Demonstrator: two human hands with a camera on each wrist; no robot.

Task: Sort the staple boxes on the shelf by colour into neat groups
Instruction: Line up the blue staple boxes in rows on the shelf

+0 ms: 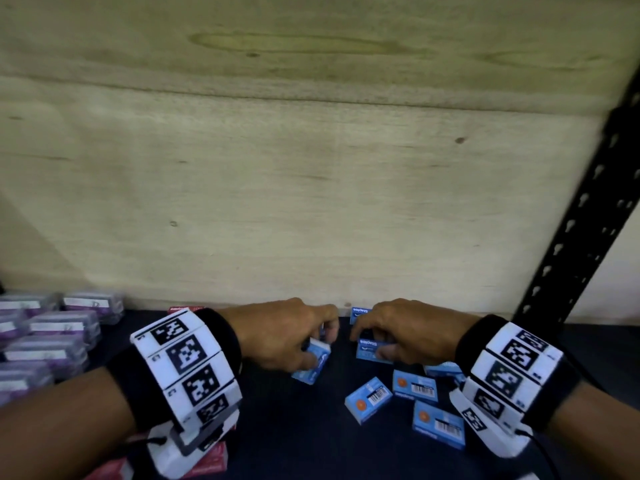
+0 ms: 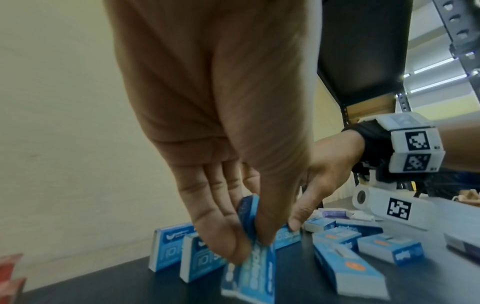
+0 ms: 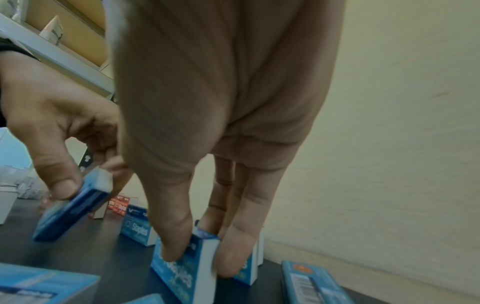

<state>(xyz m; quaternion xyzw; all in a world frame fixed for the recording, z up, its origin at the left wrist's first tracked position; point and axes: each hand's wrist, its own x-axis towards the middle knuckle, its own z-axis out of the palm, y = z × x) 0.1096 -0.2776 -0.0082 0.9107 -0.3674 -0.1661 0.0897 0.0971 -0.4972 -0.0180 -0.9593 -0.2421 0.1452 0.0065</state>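
Note:
The staple boxes lie on a dark shelf [image 1: 277,427]. My left hand [image 1: 320,344] pinches a tilted blue box [image 1: 313,363] between thumb and fingers; in the left wrist view that hand [image 2: 252,250] holds the blue box [image 2: 249,267] just above the shelf, in front of two standing blue boxes [image 2: 166,246]. My right hand [image 1: 369,342] grips another blue box [image 1: 370,348], which the right wrist view shows upright on its edge [image 3: 187,267] between thumb and fingers [image 3: 200,261]. Several loose blue boxes [image 1: 415,385] lie flat near the right wrist.
Purple boxes [image 1: 52,334] are grouped at the far left. Red boxes [image 1: 207,459] sit under my left wrist and one [image 1: 180,309] at the back. A plywood back wall [image 1: 311,202] closes the shelf; a black perforated post [image 1: 571,230] stands at right.

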